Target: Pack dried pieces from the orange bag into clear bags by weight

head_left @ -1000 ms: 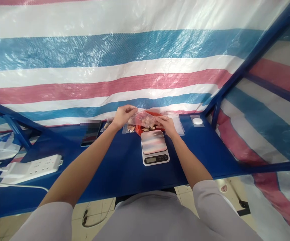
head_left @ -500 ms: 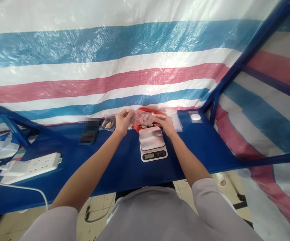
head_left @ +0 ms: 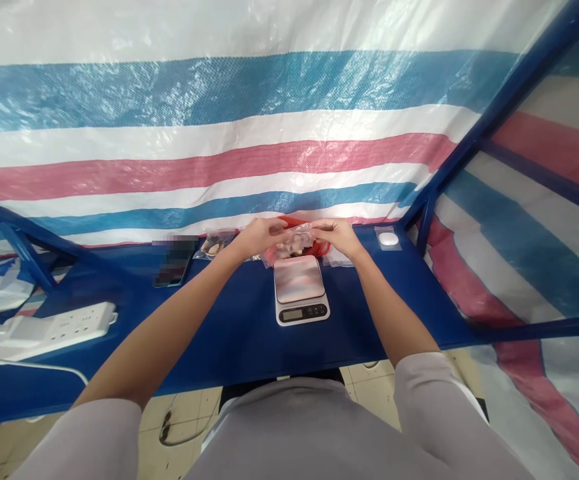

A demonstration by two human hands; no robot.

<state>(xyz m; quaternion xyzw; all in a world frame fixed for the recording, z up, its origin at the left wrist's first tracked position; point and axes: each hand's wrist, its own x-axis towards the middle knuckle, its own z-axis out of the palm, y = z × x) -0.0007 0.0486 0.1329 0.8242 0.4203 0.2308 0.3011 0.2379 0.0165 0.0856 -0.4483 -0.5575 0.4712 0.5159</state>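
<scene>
Power strip (head_left: 54,327) lay at far left on the blue table (head_left: 229,333), white, with a bulky white plug adapter (head_left: 19,331) at its end and a white cable (head_left: 29,365) running off below. Right of that, a dark phone (head_left: 172,263) lay near the table's back edge, too blurred for detail. Next along, a small clear bag of brown pieces (head_left: 216,244) lay just beside the left hand (head_left: 259,238).

Left hand was closed to a pinch, fingers gripping the left side of a clear plastic bag (head_left: 297,237) held up in the air over the table. Right hand (head_left: 337,237) pinched the bag's other side, so the bag spanned the gap between both hands. Bag contents could not be made out through the plastic.

Directly below the bag sat a red container (head_left: 319,249) holding brown pieces (head_left: 287,251), partly hidden behind the hands. Digital kitchen scale (head_left: 301,290) stood in front of it, white, with a mirrored top and nothing on the platform. Flat clear bag (head_left: 340,261) lay under the right wrist. Further right, a small white disc in a clear sleeve (head_left: 388,239) lay near the table's corner, by the blue steel frame (head_left: 428,223). Striped tarp (head_left: 219,160) hung behind everything.
</scene>
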